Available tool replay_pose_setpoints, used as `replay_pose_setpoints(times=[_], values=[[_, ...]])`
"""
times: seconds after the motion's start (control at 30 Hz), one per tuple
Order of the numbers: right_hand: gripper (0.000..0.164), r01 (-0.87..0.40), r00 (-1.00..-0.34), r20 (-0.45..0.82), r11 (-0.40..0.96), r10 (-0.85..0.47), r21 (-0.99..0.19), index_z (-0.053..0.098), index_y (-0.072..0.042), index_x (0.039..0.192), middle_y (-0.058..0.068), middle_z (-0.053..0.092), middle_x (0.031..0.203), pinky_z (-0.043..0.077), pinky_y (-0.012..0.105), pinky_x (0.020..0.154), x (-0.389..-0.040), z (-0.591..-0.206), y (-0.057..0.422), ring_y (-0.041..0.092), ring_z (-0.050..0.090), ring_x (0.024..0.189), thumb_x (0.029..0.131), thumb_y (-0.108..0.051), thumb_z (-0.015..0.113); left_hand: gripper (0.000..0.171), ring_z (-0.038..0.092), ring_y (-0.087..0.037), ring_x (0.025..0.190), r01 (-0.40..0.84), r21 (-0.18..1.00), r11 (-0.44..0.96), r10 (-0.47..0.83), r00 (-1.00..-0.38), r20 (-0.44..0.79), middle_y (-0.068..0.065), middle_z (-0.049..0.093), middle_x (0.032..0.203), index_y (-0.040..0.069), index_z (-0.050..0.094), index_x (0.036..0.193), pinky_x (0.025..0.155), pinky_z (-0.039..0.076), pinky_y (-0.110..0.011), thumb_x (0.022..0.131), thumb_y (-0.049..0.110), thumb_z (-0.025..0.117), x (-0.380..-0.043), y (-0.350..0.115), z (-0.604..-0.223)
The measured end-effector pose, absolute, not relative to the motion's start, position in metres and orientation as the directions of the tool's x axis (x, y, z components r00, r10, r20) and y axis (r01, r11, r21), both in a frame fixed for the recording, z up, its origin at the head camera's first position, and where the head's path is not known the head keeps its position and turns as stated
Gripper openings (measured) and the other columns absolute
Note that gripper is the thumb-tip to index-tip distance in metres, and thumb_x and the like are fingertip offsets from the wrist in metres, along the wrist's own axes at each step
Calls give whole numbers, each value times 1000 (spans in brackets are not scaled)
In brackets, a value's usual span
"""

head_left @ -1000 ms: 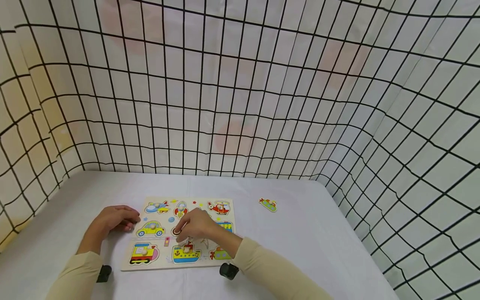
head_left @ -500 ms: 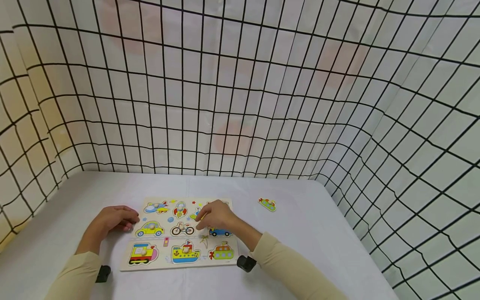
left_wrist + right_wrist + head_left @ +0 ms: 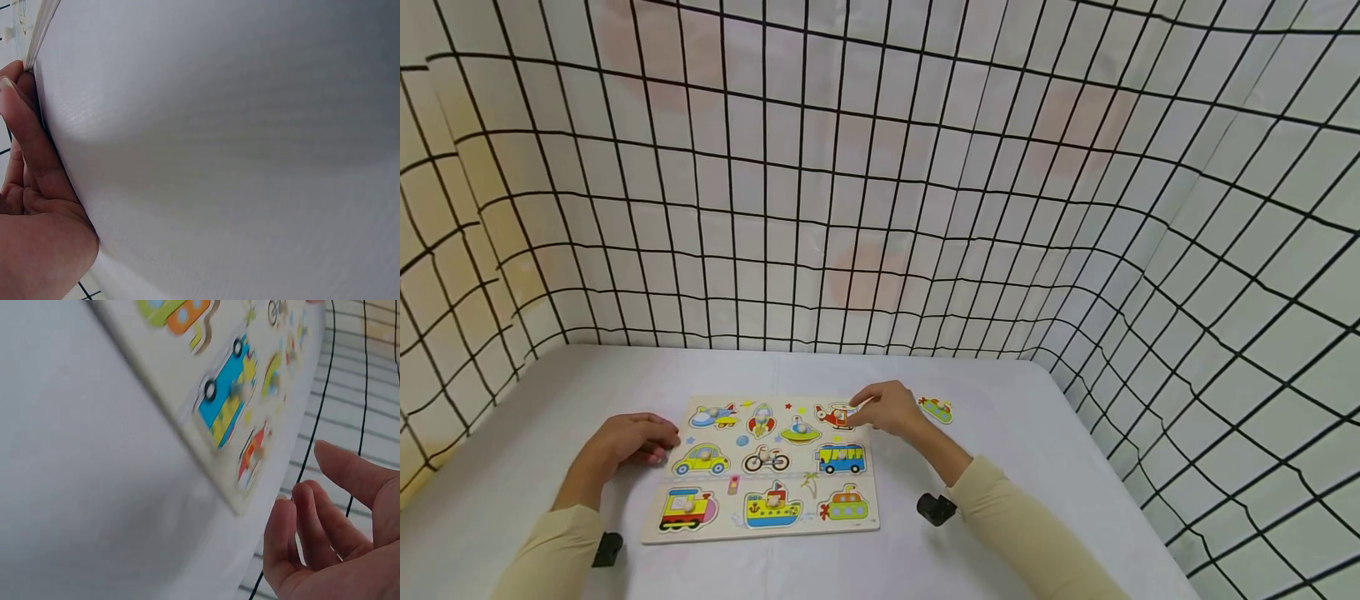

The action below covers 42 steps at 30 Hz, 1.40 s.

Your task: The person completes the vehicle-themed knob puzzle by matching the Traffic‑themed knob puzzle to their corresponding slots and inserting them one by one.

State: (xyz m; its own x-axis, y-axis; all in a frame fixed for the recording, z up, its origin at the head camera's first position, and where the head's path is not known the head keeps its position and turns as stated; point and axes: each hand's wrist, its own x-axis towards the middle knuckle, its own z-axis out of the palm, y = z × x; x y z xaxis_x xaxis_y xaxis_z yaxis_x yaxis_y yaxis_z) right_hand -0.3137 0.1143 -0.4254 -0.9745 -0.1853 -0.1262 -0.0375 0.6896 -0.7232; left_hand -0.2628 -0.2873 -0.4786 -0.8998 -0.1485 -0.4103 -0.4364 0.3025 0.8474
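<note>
A wooden knob puzzle board [image 3: 737, 525] lies on the white table, with vehicle pieces such as a bicycle [image 3: 766, 458], a bus [image 3: 841, 458] and a red helicopter [image 3: 836, 416]. My left hand [image 3: 632, 435] rests on the table, fingertips at the board's left edge; in the left wrist view the left hand [image 3: 37, 162] touches that edge. Over the board's far right corner, beside the helicopter, is my right hand [image 3: 887, 408]. The right wrist view shows the right hand [image 3: 331, 531] with loosely bent fingers and nothing between them. A loose submarine piece [image 3: 937, 408] lies just beyond it.
Black wire-like grid lines [image 3: 820, 208] run over the white walls at the back and sides of the table [image 3: 1000, 467]. A black wrist camera [image 3: 936, 508] hangs under the right sleeve, another camera [image 3: 607, 550] by the left.
My right hand has moved from over the bicycle, rightward and away from me, to the helicopter corner, uncovering the middle pieces. The left hand and the board have stayed put.
</note>
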Motion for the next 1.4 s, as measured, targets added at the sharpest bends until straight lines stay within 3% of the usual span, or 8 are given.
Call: replay_pose_setpoints(times=[0.2,0.4,0.57,0.7,0.87,1.4], values=[[33,33,-997,-72,700,-26,-714,76,-13,109,1,75,88,51,27,64,-326,-432,151,19,67,77,80,-24,85,30,65,-22,67,-439,848,296,-154,-898,-411,-5,71,81,-3,69,111,68,57,-29,88,17,69,-263,-288,-481],[39,22,-999,-1,658,32,-753,75,-5,114,7,78,91,49,26,61,-333,-438,188,23,70,80,80,-21,84,29,64,-22,67,-428,850,308,-150,-904,-401,-5,71,80,-3,71,110,67,57,-29,89,18,69,-263,-287,-480],[39,23,-997,34,670,72,-742,75,-4,114,9,78,94,50,29,71,-338,-440,208,25,69,91,81,-22,82,29,64,-21,67,-419,851,316,-148,-908,-392,-4,70,80,-3,70,111,67,56,-29,90,17,68,-262,-288,-479],[37,56,-995,19,684,102,-727,74,-3,115,11,78,99,49,32,80,-342,-445,217,28,66,102,82,-20,80,29,64,-21,66,-418,856,305,-151,-908,-390,-4,70,80,-3,70,111,67,57,-28,90,17,69,-261,-287,-478],[36,104,-990,-13,675,138,-731,74,-2,116,14,76,104,48,28,75,-344,-453,222,30,63,107,81,-13,78,26,64,-20,65,-409,870,273,-148,-912,-383,-3,70,77,-4,68,109,65,57,-27,91,15,70,-260,-285,-478],[25,146,-969,30,663,246,-734,78,-4,101,17,74,113,48,32,75,-350,-476,229,34,61,107,77,-11,77,30,64,-19,64,-418,862,288,-163,-908,-386,-3,70,77,-3,69,111,65,57,-27,89,16,71,-262,-286,-482]])
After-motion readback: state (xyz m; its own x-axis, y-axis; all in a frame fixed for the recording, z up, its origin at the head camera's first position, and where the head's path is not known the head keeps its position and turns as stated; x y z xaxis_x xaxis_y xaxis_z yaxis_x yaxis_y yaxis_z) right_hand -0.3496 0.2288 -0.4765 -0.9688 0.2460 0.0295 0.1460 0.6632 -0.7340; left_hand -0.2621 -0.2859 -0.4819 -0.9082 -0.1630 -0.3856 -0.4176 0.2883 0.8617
